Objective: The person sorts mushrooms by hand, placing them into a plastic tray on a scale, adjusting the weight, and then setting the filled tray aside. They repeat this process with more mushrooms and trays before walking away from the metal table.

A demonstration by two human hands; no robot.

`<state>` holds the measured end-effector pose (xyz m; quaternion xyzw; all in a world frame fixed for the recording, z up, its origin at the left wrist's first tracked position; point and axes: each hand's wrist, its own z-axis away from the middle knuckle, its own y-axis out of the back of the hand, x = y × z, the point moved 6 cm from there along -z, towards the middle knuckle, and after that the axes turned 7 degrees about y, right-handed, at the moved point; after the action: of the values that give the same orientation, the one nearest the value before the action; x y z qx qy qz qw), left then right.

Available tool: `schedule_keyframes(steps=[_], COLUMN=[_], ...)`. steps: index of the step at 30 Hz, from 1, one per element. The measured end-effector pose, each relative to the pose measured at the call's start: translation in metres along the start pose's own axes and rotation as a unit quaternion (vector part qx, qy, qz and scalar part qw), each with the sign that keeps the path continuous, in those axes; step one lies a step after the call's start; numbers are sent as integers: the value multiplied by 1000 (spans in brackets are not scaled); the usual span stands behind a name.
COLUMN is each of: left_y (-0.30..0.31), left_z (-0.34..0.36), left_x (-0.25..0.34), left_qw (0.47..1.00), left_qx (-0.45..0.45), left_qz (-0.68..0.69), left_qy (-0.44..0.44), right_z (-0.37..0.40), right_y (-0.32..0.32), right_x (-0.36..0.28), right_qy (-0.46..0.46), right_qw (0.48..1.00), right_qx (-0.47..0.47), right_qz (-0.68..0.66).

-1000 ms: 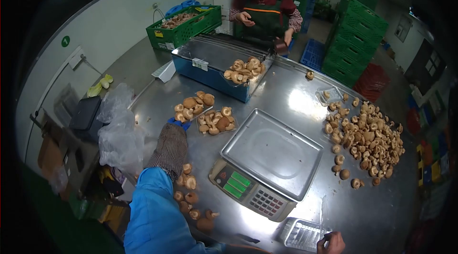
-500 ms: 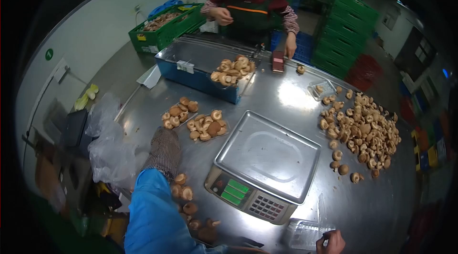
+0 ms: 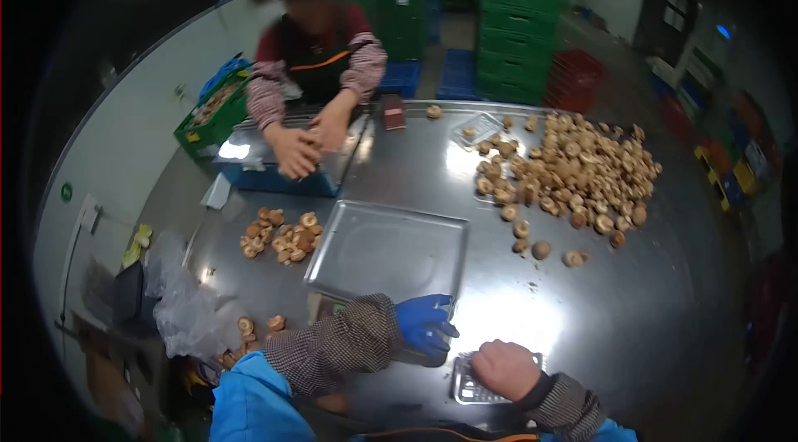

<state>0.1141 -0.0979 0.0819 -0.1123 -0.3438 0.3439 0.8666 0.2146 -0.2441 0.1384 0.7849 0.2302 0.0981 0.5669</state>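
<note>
Your left hand (image 3: 426,324) (in a blue glove) lies with fingers spread on the front edge of the scale (image 3: 386,251), gripping nothing. Your right hand (image 3: 503,369) sits knuckles-up, fingers curled, on the clear tray (image 3: 465,384), which lies on the counter (image 3: 632,301) just beside the scale. Whether it grips the tray, I cannot tell. A heap of mushrooms (image 3: 565,168) lies well apart, and across the counter a co-worker's hands (image 3: 307,143) rest at a blue bin (image 3: 274,180).
</note>
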Motion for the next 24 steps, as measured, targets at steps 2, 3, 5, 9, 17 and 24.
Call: schedule_keyframes(steps=[2,3,5,9,17,24], left_y=[5,-29,-48,-123,-77,-68], left_z=[-67,-53,-91,-141,-265,-309], left_x=[-14,2,-4,13,97,127], left_qw=[993,995,990,971,757,795], left_qx=[-10,21,-3,-56,300,362], left_qz=[-104,-96,-140,-230,-550,-480], left_qy=[-52,29,13,-21,-185,-79], right_z=[16,27,60,139,324,410], right_y=[3,19,45,24,8,18], right_x=[18,35,73,147,307,482], right_qy=[-40,-90,-193,-364,-604,-697], right_qw=[998,994,976,909,676,698], right_qx=[3,47,97,2,257,158], right_qz=[-45,-41,-5,-202,-336,44])
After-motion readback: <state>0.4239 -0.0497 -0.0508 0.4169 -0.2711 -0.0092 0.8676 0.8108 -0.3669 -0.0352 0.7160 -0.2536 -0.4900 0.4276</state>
